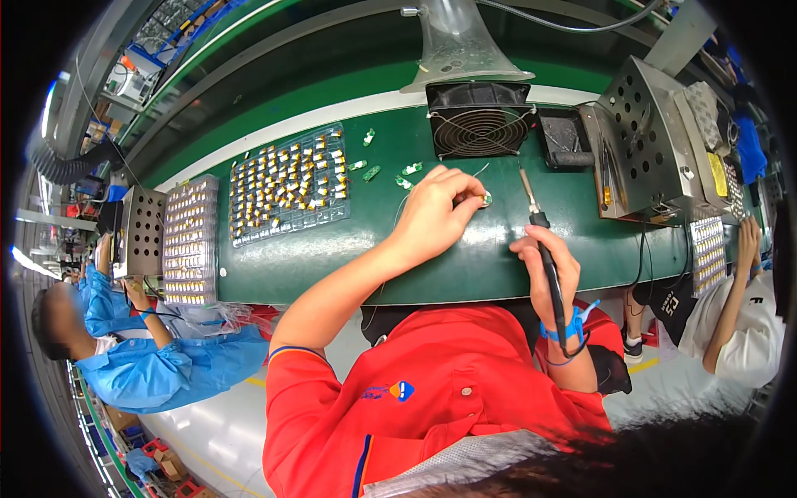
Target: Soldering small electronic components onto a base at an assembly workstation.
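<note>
One small part [487, 199] was pinched by the left hand [436, 212]; the right hand [568, 267], gripping the soldering iron [539, 219], probably needed steadiness.

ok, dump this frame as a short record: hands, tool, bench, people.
left hand: pinching a small green part
right hand: gripping a soldering iron, tip pointing away from the body
right wrist: blue band
work surface: green bench
left on bench: clear tray of small yellow-and-white parts
beyond left hand: loose green pieces
far side: black fan
neighbours: person in blue at left, person in white at right
</note>
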